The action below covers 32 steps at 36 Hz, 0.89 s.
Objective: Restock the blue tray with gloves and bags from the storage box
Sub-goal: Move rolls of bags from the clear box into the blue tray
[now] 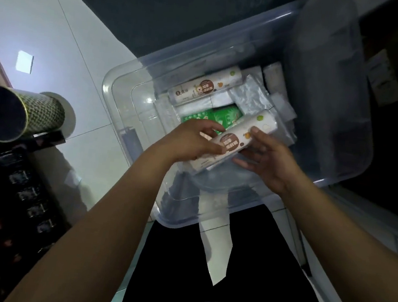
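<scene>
Roll of bags point(234, 141), white with brown label, held over clear storage box point(116, 84). Left hand point(194, 141) grips its near end, fingers wrapped over top; right hand point(265, 158) cradles it from below, thumb on top. Second matching roll point(204, 88) and green packets point(209, 118) lie beyond the hands inside the box.

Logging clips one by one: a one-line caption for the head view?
Both hands, left hand and right hand, hold a white roll over the clear storage box.
</scene>
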Tool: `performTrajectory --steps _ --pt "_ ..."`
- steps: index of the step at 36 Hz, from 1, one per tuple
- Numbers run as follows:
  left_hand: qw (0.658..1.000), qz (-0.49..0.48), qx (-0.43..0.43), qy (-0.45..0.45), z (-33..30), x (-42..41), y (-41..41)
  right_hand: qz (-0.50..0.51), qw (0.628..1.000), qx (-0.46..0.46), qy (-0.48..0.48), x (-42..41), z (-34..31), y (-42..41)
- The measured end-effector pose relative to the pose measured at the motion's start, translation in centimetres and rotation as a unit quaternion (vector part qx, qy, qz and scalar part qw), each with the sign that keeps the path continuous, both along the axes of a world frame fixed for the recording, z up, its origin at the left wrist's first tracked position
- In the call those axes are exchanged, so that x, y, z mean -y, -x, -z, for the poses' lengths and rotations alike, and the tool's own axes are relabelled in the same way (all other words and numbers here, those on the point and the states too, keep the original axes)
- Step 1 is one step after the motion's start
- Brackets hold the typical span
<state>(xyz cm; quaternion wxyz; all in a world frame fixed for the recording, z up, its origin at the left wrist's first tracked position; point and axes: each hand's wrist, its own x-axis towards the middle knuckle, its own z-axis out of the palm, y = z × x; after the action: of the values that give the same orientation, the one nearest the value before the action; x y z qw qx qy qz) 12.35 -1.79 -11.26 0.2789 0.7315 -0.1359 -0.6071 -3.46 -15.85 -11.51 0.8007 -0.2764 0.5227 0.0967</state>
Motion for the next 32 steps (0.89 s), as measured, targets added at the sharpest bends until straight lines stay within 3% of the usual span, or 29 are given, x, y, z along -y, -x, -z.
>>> performTrajectory --steps 4,9,12,15,17,19,22,24,26,29,32 --pt "0.991 0.061 0.119 0.013 0.1 -2.4 1.3 0.059 0.997 -0.022 -0.035 0.4 -0.2 0.0" --pt "0.985 0.049 0.167 0.018 0.3 -2.6 1.5 0.05 0.997 -0.044 -0.038 1.7 -0.2 -0.1" --pt "0.983 0.049 0.178 0.022 0.6 -2.2 1.2 0.002 0.996 -0.075 0.058 3.2 -0.1 -0.6" --pt "0.982 0.054 0.179 0.013 0.8 -2.1 0.8 -0.092 0.965 -0.113 0.218 4.7 0.3 -1.3" --pt "0.981 0.066 0.183 0.0 1.0 -2.1 0.6 -0.231 0.906 -0.099 0.34 5.7 0.5 -1.9" --pt "0.98 0.084 0.182 -0.007 1.1 -1.9 0.3 -0.446 0.767 -0.067 0.457 6.6 0.4 -2.9" --pt "0.979 0.102 0.178 -0.006 1.3 -1.2 -0.1 -0.671 0.529 -0.016 0.518 6.3 -0.2 -4.9" --pt "0.977 0.115 0.181 -0.007 1.6 -0.6 -0.4 -0.727 0.439 0.005 0.527 5.5 -0.2 -5.8" --pt "0.972 0.139 0.188 -0.013 2.2 -0.2 -0.6 -0.751 0.409 0.01 0.519 5.0 0.1 -5.9" --pt "0.984 0.136 0.117 0.003 3.3 0.4 -0.9 -0.766 0.416 -0.01 0.49 5.0 0.7 -5.0" --pt "0.998 0.044 0.053 0.012 4.4 1.2 -1.6 -0.773 0.425 -0.036 0.469 5.2 1.1 -3.6"
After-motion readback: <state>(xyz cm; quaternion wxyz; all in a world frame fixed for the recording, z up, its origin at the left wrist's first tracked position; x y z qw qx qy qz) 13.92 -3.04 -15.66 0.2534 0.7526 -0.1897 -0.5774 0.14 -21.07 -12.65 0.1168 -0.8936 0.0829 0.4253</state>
